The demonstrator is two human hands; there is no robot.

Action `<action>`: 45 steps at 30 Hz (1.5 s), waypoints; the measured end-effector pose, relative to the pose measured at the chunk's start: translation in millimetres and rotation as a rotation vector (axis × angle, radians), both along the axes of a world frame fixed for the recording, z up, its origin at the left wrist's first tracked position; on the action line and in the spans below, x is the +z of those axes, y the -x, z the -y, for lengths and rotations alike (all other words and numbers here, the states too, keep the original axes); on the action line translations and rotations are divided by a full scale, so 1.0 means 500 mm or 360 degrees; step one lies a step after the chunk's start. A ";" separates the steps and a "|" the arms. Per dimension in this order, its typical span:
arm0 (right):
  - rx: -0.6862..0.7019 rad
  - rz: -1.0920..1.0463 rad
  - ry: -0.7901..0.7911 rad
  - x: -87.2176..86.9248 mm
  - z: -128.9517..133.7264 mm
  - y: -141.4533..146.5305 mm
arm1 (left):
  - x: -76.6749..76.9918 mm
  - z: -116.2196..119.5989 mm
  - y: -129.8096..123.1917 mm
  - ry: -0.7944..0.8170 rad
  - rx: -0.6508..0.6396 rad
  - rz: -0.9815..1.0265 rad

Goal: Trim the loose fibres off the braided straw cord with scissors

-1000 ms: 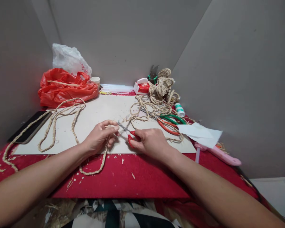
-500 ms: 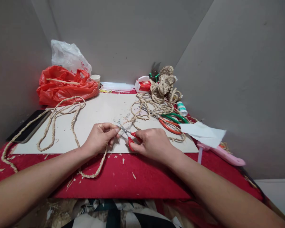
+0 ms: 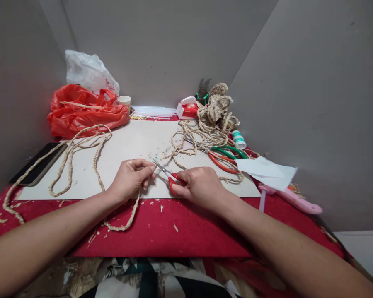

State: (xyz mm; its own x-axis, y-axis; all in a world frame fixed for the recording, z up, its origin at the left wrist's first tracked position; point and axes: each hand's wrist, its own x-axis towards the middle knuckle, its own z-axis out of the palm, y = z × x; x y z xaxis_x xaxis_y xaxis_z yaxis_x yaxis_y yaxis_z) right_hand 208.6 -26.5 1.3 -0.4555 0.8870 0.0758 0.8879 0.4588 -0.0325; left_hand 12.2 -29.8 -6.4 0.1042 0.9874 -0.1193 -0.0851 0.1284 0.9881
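Observation:
My left hand [image 3: 132,178] pinches a braided straw rope [image 3: 134,213] between thumb and fingers, over the front of the white board [image 3: 136,145]. From under that hand the rope droops onto the red cloth, and its loops lie on the board to the left. Closed around the red handles of small scissors [image 3: 173,182] is my right hand [image 3: 202,184]. The scissor blades point left, their tips right at my left fingertips. Exactly what lies between the blades is too small to make out.
Behind my right hand lie a heap of braided rope [image 3: 217,109], larger scissors with green and orange handles [image 3: 224,167], and white paper [image 3: 267,171]. A pink glue gun [image 3: 298,201] rests at right. Far left are a phone [image 3: 39,163] and a red plastic bag [image 3: 87,111].
The scissors' blades have drawn slightly closer together at my left fingertips. Both hands otherwise hold almost the same place, and the whole view has shifted very slightly.

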 end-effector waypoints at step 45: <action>-0.0242 -0.2917 0.1406 0.003 -0.044 0.000 | -0.003 -0.006 0.017 0.0413 -0.0878 0.0379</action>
State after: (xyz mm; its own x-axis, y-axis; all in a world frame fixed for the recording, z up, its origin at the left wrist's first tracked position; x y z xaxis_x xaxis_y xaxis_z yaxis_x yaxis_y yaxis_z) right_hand 208.8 -4.4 3.0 -0.2960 0.9477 -0.1190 -0.4160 -0.2400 -0.8771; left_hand 3.8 -26.6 -7.9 0.6404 0.7235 -0.2577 -0.1512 0.4477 0.8813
